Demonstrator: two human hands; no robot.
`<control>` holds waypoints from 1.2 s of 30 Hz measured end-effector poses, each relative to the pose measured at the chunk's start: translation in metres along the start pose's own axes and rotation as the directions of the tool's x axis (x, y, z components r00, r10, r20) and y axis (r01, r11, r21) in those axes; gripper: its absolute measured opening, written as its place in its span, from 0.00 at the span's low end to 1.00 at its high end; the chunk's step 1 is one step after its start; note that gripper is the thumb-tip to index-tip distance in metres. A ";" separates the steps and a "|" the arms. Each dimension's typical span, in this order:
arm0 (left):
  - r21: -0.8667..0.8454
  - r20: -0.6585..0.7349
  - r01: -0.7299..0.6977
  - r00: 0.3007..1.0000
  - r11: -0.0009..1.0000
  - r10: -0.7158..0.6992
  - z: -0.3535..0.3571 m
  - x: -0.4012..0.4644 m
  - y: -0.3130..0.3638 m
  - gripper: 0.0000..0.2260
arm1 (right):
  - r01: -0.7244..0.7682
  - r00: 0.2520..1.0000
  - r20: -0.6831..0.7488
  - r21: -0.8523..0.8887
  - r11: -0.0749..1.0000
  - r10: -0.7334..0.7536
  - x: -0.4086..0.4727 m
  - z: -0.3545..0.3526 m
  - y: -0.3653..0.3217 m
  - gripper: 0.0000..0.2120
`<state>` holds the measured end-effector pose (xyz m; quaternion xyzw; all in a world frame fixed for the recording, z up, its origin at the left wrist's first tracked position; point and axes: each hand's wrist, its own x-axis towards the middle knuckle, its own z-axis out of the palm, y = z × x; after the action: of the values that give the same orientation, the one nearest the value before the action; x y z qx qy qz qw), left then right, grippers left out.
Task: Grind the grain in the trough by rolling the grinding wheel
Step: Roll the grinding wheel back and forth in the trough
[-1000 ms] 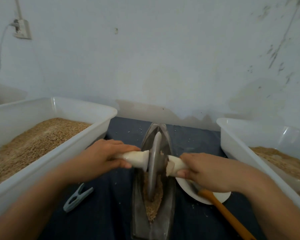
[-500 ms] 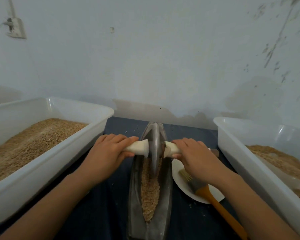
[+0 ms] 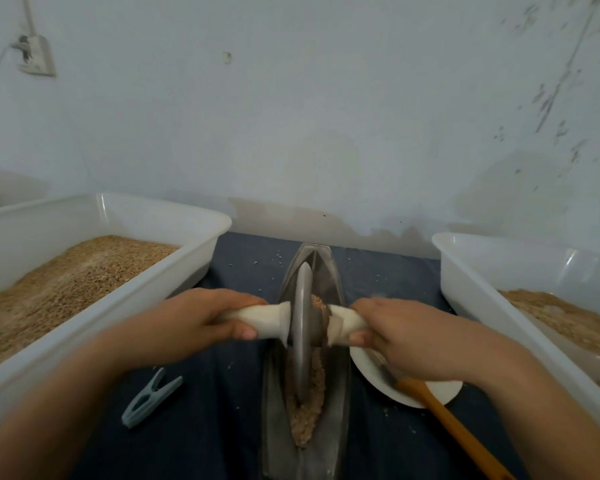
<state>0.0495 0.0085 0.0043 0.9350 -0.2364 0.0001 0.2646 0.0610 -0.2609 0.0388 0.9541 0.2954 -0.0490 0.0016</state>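
Observation:
A long boat-shaped metal trough (image 3: 336, 420) lies on the dark cloth, running away from me. Crushed grain (image 3: 309, 420) fills its groove. The grey metal grinding wheel (image 3: 302, 327) stands upright in the groove near the trough's middle, with a pale wooden handle out each side. My left hand (image 3: 194, 323) grips the left handle (image 3: 267, 318). My right hand (image 3: 413, 337) grips the right handle (image 3: 343, 323).
A white tub (image 3: 125, 306) of grain stands at the left, another white tub (image 3: 499, 313) at the right. A white plate (image 3: 433, 393) with a wooden-handled brush (image 3: 454, 424) lies right of the trough. A grey clothes peg (image 3: 149, 400) lies left of it. The wall is close behind.
The wheel rolled to the trough's far end, then came back toward me to the middle. Both hands kept their grip on the handles throughout.

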 end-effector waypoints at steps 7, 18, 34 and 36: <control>0.496 -0.403 0.128 0.910 0.859 0.097 0.037 0.028 -0.012 0.23 | -0.075 0.914 -0.404 -0.111 0.991 0.024 0.035 0.040 0.025 0.18; -0.023 0.051 -0.092 0.994 0.995 0.093 -0.006 -0.006 0.001 0.19 | 0.019 0.994 0.105 0.063 0.998 -0.026 -0.018 -0.009 -0.005 0.11; 0.434 -0.282 -0.045 0.942 0.900 0.183 0.017 0.016 -0.001 0.18 | -0.064 0.993 -0.103 -0.078 0.995 0.056 0.015 0.018 0.013 0.12; 0.216 -0.105 -0.073 0.990 0.974 0.098 0.004 0.005 0.000 0.18 | -0.025 0.999 0.025 -0.037 0.999 0.026 0.001 0.004 0.003 0.12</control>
<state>0.0539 0.0043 0.0014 0.9451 -0.2594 0.0906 0.1766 0.0631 -0.2624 0.0351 0.9570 0.2838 -0.0559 0.0234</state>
